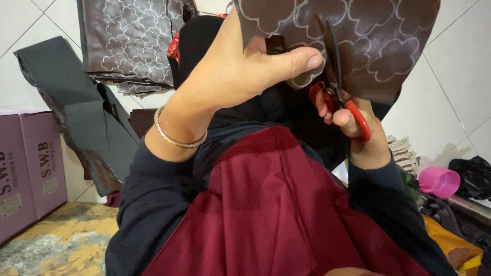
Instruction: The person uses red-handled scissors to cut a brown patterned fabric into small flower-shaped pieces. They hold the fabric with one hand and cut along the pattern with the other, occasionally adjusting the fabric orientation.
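— What lay nearest you?

— Your dark red cloth lap (276,214). Just above it your right hand (353,128) was clenched through the red-handled scissors (340,97), blades pointing up and away from you into the brown sheet of faux leather with pale cloud outlines (378,41).

— And your left hand (240,71)?

— It pinched that sheet's edge, thumb flat on it, just left of the blades, touching the cut line. It sat nearer the sheet than the right.

— Containers?

— Right of the sheet, a pink plastic cup (440,181), contents unseen. Far left, purple cardboard boxes (30,168), closed. Beyond, a stack of patterned sheets (130,41).
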Demonstrator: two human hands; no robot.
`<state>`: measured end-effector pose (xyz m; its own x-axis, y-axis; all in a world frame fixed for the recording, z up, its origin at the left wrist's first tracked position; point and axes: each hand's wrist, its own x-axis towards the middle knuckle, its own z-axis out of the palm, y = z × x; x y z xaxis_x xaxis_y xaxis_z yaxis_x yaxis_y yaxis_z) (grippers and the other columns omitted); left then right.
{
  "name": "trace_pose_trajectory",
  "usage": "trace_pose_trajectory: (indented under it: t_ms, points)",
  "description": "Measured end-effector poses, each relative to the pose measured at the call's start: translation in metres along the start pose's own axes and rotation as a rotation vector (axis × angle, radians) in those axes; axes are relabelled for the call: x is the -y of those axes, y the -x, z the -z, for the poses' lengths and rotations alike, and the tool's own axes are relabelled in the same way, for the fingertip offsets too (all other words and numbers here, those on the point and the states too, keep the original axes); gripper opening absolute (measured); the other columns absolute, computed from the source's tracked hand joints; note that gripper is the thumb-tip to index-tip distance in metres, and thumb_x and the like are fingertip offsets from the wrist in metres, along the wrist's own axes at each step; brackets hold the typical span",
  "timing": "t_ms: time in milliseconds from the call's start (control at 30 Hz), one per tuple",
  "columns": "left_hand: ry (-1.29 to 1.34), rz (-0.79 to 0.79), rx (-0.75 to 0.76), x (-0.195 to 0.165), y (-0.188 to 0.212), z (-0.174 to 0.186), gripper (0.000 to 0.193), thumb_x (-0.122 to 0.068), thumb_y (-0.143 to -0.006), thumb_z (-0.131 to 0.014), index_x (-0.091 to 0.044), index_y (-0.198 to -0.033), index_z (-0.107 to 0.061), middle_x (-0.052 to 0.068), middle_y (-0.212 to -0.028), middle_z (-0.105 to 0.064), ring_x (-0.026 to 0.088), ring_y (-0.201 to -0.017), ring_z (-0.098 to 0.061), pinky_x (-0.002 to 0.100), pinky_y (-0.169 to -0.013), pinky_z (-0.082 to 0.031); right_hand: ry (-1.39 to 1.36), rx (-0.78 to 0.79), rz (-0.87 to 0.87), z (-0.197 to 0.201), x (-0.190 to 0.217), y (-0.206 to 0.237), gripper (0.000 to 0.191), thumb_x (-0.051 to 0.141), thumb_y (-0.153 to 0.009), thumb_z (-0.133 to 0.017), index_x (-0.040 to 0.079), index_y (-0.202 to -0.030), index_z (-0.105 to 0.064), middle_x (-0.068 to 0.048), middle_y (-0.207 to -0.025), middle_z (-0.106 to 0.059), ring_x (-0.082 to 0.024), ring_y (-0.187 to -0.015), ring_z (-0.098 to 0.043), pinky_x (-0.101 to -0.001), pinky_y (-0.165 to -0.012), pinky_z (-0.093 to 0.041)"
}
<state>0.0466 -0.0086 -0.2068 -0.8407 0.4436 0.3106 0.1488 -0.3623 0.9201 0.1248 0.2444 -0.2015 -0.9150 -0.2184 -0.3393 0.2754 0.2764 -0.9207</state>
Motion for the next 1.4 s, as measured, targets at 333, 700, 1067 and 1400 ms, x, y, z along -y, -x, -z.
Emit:
trace_pose_trajectory:
  t_ms: [333,700,1067,1400]
  points:
    - [-0.090,-0.063,-0.048,0.001,-0.012,-0.005,0.031,-0.003,-0.107,-0.080,0.000,-0.126,-0.056,0.006,-0.116,-0.066,0.013,-0.108,-0.067,0.029,-0.095,-0.060,-0.098,0.079,0.197,0.004,-0.050,-0.035,0.092,0.092,-0.066,-0.069,0.005,-0.092,-0.058,0.001,-0.076,-0.053,-0.009,-0.065,-0.050,-0.0228,-0.058,-0.037]
    - [0.108,-0.368,-0.547,0.024,-0.016,-0.048,0.026,0.001,-0.107,-0.081,-0.011,-0.112,-0.058,-0.006,-0.105,-0.060,0.002,-0.087,-0.060,0.017,-0.077,-0.050,-0.129,-0.061,0.418,-0.020,-0.080,-0.053,0.087,0.084,-0.079,-0.070,0.000,-0.099,-0.055,-0.004,-0.072,-0.054,-0.011,-0.055,-0.051,-0.0226,-0.050,-0.040]
    - [-0.111,-0.320,-0.518,0.027,-0.004,-0.058,0.022,0.008,-0.112,-0.074,-0.002,-0.130,-0.066,0.001,-0.123,-0.063,0.007,-0.106,-0.066,0.017,-0.092,-0.054,-0.194,-0.033,0.440,-0.043,-0.061,-0.048,0.102,0.086,-0.083,-0.065,0.001,-0.135,-0.042,0.000,-0.085,-0.053,-0.007,-0.065,-0.047,-0.0206,-0.056,-0.038]
    - [-0.004,-0.299,-0.510,0.029,-0.005,-0.060,0.024,0.006,-0.112,-0.073,0.001,-0.133,-0.063,0.001,-0.130,-0.061,0.007,-0.111,-0.063,0.018,-0.094,-0.053,-0.218,-0.047,0.369,-0.043,-0.063,-0.048,0.086,0.092,-0.077,-0.061,0.009,-0.098,-0.052,0.003,-0.078,-0.049,-0.007,-0.061,-0.046,-0.0209,-0.054,-0.035]
